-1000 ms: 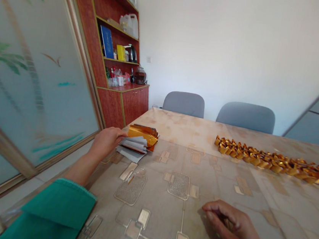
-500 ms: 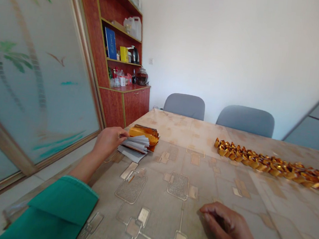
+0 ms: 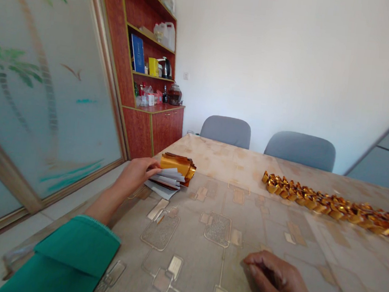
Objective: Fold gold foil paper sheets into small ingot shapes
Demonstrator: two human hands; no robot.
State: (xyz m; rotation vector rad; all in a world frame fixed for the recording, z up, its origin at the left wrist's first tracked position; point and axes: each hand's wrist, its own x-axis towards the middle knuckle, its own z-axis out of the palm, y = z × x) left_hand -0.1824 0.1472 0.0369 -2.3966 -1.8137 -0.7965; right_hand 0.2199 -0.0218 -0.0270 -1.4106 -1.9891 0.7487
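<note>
At the left side of the table, my left hand (image 3: 138, 173) is closed at the near edge of a stack of gold foil paper (image 3: 175, 164), thumb and fingers pinching sheets there. Several sheets with pale grey backs (image 3: 168, 176) fan out under the fingers. My right hand (image 3: 279, 281) rests on the tablecloth at the lower right, fingers curled and thumb against the index finger, with nothing visible in it. Beyond it, a long row of folded gold foil pieces (image 3: 328, 206) stretches toward the right edge of the view.
A patterned tablecloth (image 3: 202, 264) covers the table. Two grey chairs (image 3: 226, 130) stand along the far side. A red-brown shelf cabinet (image 3: 136, 130) holding bottles and a kettle is at the back left, beside a frosted sliding door (image 3: 77, 128).
My left hand has shifted slightly at the stack, its fingers now lower over the grey-backed sheets. The right hand stays in place; the view has tilted a little.
</note>
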